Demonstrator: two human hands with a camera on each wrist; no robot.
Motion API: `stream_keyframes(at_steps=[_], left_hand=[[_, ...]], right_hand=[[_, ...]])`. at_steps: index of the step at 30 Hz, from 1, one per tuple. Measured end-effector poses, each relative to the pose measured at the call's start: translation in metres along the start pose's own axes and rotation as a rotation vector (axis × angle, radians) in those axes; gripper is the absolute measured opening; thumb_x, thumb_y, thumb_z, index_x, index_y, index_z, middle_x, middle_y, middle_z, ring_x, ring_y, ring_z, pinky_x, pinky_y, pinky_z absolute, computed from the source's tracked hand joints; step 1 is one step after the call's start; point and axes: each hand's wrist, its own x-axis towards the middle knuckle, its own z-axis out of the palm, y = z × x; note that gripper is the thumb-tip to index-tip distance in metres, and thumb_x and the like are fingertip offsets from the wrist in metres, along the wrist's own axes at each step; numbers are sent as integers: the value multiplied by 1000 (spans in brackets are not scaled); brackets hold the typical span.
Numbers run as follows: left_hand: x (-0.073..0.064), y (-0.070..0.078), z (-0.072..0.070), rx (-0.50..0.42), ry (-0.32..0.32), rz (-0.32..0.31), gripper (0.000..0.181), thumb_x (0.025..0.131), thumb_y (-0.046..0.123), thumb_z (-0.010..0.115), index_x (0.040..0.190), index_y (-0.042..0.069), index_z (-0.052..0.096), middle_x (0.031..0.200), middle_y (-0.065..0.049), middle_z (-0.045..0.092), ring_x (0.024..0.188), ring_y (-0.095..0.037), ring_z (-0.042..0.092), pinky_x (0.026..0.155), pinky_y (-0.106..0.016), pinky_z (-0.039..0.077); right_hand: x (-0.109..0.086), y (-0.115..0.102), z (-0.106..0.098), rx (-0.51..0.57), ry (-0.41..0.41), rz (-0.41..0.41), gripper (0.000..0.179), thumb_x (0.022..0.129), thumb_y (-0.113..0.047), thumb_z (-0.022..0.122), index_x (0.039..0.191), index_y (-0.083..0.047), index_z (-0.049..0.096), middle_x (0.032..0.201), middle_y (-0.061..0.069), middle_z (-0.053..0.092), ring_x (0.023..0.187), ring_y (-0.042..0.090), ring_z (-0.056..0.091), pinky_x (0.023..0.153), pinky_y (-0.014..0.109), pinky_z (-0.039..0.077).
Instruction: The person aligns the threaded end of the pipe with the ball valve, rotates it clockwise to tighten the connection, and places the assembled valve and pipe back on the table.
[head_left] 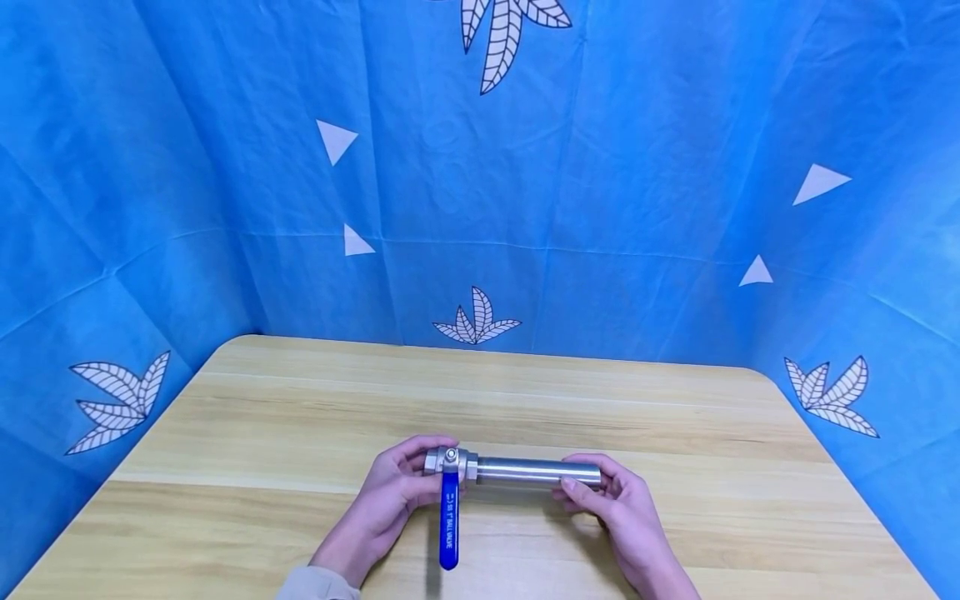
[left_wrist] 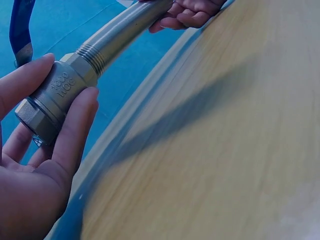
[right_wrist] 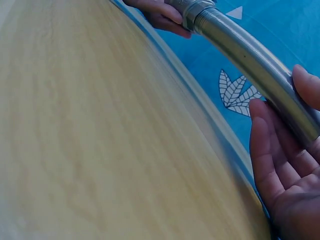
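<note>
Head view: left fingers [head_left: 420, 443] curl round the ball valve [head_left: 449, 502]; right fingers [head_left: 587, 497] pinch the attached metal pipe [head_left: 519, 471].

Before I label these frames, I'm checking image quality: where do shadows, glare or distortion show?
Head view: a bright streak of glare runs along the pipe, and a soft shadow lies on the table beside the right hand. Left wrist view: a long shadow crosses the table. Right wrist view: the pipe looks bowed, probably lens distortion, since the head view shows it straight.
</note>
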Motion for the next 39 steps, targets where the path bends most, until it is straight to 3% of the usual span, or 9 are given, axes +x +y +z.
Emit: stream_keyframes(at_steps=[6, 17, 28, 34, 39], left_hand=[[-1, 0, 1, 17, 3, 8, 53, 87, -2, 79, 138, 4, 68, 122, -11, 74, 102, -24, 76, 90, -32, 65], [-2, 0, 3, -5, -22, 10, 58, 88, -4, 78, 144, 2, 64, 129, -14, 72, 112, -27, 76, 101, -46, 65], [-2, -1, 4, -26, -45, -2, 60, 86, -8, 78, 143, 1, 62, 135, -17, 68, 116, -27, 74, 103, -46, 64], [-2, -1, 4, -36, -36, -5, 60, 85, -9, 76, 143, 0, 62, 133, -18, 69, 111, -28, 77, 103, -47, 64], [-2, 0, 3, -44, -24, -5, 60, 85, -9, 75, 143, 0, 62, 131, -17, 69, 108, -28, 78, 102, -47, 64]], right_hand=[[-1, -1, 1, -7, 16, 5, 34, 95, -6, 77, 125, 6, 67, 99, 4, 83, 90, 19, 81, 85, 33, 68], [-1, -2, 1, -12, 19, 12, 26, 99, -10, 74, 121, 5, 68, 97, 6, 83, 90, 20, 80, 85, 33, 68], [0, -2, 2, -11, 49, 24, 27, 99, -11, 74, 121, 4, 68, 97, 8, 82, 88, 21, 80, 84, 34, 68], [-1, -4, 3, 6, 74, 4, 35, 97, -9, 76, 128, 5, 66, 101, 8, 81, 88, 23, 80, 83, 35, 68], [-3, -3, 0, 28, 14, -37, 45, 91, 1, 76, 134, 7, 62, 108, 8, 79, 93, 23, 81, 90, 33, 68]])
